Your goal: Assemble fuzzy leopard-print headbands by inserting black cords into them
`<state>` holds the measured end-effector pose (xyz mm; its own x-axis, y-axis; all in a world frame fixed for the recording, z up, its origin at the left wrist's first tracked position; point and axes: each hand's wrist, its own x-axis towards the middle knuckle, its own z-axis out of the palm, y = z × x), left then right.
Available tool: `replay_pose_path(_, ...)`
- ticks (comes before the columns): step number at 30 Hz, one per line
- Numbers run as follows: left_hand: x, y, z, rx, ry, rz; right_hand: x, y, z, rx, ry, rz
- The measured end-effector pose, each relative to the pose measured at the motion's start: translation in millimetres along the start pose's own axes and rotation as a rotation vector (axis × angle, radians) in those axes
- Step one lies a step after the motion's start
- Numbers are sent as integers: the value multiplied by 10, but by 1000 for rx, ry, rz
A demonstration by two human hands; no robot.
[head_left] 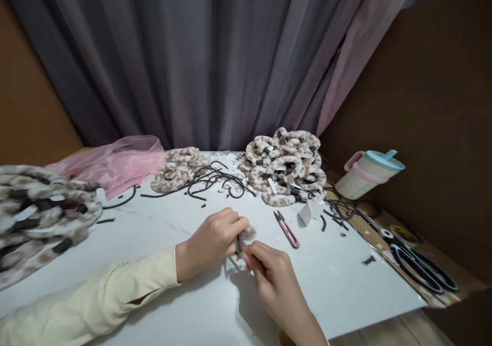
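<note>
My left hand is closed around a piece of spotted plush, and only a tuft of it shows past the fingers. From that grip a short dark tube or cord points down. The thumb and fingers of my right hand pinch its lower end. Much of what both hands hold is hidden by the fingers. Pink-handled thread snips lie on the white table beyond my right hand, with a crumpled white piece close by.
Spotted plush rings are piled at the back right, with more plush at back centre and left. Dark cords lie between. A pink plastic bag, a tumbler and large scissors stand or lie at the sides.
</note>
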<state>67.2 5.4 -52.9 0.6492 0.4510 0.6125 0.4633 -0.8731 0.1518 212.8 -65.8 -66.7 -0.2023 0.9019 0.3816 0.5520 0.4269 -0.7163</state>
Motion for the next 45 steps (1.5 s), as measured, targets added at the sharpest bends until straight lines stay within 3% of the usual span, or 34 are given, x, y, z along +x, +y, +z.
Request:
replay_pose_path(9, 32, 14, -40, -178, -154, -107, 73, 26, -185, -379, 112, -203)
replay_pose_path(13, 42, 60, -27, -300, -200, -211, 178, 105, -311, -485, 54, -250)
replay_pose_path(17, 57, 82, -19, -374, -184, -308, 306, 162, -392, -523, -75, -244)
replay_pose_path(25, 64, 54, -57, -461, -21, -285, 605, 127, -429, -489, -152, -321)
replay_pose_path(31, 77, 33, -122, -440, 63, -128, 787, 80, -492, -342, -272, -408)
replay_pose_path(36, 56, -28, -162, -344, 110, 107, 885, 40, -608, -264, -394, -501)
replay_pose_path(41, 34, -97, -171, -163, 130, 335, 935, 21, -713, -36, -635, -392)
replay_pose_path(43, 32, -106, -152, -146, 160, 381, 933, 46, -702, 22, -652, -351)
replay_pose_path(45, 32, -113, -121, -175, 184, 362, 915, 69, -670, 38, -581, -352)
